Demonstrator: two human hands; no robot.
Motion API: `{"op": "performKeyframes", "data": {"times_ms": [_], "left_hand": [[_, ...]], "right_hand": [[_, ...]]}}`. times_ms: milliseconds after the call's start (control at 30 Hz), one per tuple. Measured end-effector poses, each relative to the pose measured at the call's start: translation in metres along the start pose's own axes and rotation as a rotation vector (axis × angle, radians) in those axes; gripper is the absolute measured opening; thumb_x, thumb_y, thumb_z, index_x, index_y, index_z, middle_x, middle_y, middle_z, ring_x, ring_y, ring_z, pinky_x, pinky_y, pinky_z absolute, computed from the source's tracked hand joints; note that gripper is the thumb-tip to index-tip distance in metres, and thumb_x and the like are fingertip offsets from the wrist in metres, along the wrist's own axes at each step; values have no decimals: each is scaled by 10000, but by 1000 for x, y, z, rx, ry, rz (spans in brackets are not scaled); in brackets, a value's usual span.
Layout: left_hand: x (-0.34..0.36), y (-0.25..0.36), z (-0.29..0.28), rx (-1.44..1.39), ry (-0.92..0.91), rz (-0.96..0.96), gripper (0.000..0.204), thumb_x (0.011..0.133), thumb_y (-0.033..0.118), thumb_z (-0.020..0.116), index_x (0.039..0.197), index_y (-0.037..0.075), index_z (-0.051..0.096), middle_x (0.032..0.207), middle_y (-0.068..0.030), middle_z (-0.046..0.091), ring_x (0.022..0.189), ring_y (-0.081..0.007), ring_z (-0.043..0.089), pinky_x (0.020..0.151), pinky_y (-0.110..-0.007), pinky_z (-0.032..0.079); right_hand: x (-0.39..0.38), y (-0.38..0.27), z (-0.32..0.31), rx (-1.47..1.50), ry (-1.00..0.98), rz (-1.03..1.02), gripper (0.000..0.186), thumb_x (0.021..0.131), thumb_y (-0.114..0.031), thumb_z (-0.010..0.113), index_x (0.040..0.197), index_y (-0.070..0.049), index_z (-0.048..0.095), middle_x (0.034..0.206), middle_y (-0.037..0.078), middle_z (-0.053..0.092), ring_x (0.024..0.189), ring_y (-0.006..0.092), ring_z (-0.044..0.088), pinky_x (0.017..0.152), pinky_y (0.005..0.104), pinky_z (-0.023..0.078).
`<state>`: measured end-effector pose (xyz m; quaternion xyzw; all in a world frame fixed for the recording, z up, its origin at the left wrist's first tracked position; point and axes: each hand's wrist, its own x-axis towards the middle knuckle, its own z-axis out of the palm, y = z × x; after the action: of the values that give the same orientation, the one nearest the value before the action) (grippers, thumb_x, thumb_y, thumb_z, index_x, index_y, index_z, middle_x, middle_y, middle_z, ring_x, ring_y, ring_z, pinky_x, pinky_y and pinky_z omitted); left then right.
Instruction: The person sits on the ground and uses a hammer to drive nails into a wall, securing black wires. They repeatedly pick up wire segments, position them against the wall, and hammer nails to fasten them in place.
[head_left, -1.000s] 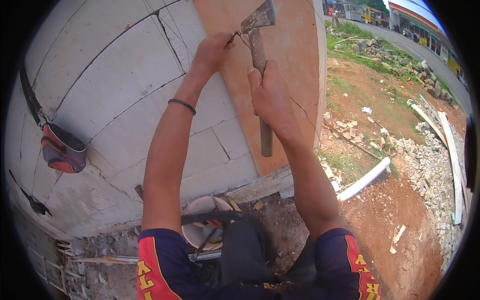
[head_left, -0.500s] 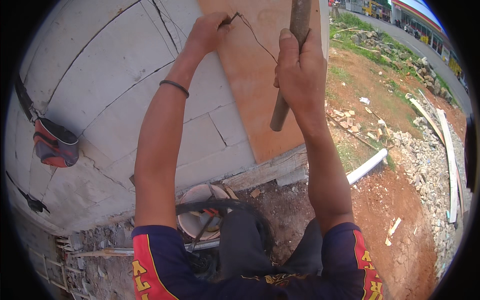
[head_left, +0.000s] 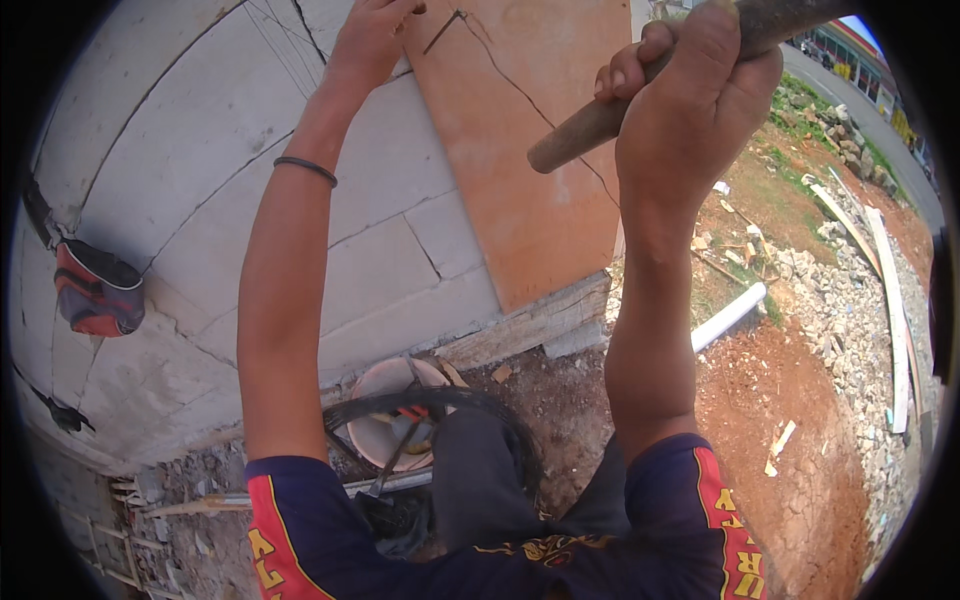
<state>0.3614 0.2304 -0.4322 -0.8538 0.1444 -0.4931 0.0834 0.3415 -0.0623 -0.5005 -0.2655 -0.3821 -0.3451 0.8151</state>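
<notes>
My right hand [head_left: 695, 100] grips a hatchet's round handle [head_left: 565, 140], raised aslant over the right side of the orange-brown board [head_left: 510, 230]; the tool's head is out of view. At the top, my left hand [head_left: 368, 42] is curled near a dark metal nail or rod [head_left: 440, 30] on the board; whether its fingertips hold anything is too small to tell. A thin wire [head_left: 540, 105] runs from that metal piece down across the board, passing behind my right hand.
Pale block wall [head_left: 180, 150] with a red-and-grey pouch [head_left: 98, 295] hanging left. Below, a pink bucket [head_left: 365, 440] and black coil [head_left: 510, 420] lie by my legs. Right: white pipe [head_left: 728, 318], long planks [head_left: 890, 320], rubble [head_left: 820, 290], and a road with buildings beyond.
My right hand has swung up and rightward, tilting the hatchet so its head has left the view. My left hand has moved up and left, away from the metal piece on the board.
</notes>
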Motion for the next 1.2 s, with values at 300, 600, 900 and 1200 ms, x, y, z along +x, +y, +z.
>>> {"op": "performKeyframes", "data": {"times_ms": [300,600,900,1200], "left_hand": [[-10,-1,-6,365,114,3,239,887,66,507,998,116,712,1190,-44,667,1283,-323,503,1091,-545,347],[-2,7,-7,140,183,-165,405,937,73,387,1280,125,595,1145,-95,668,1159,-307,584,1095,-530,335],[-4,5,2,151,226,-128,389,974,125,368,1303,97,574,1097,-118,673,1079,-297,612,1027,-495,368],[-2,-3,11,72,273,-152,380,985,156,358,1273,90,597,1067,-132,676,1042,-314,624,996,-509,369]], "right_hand": [[-10,8,5,-277,-213,482,264,1015,-275,500,912,-40,437,682,32,478,505,106,495,473,274,444],[-48,47,17,-497,-459,799,261,995,-262,531,885,-48,429,620,1,443,478,102,472,443,282,430],[-37,47,31,-292,-75,420,280,1003,-279,507,888,-33,438,626,40,472,475,133,495,462,301,459],[-16,30,8,-6,74,320,280,1031,-291,466,871,-66,413,657,14,437,469,97,445,448,273,426]]}}
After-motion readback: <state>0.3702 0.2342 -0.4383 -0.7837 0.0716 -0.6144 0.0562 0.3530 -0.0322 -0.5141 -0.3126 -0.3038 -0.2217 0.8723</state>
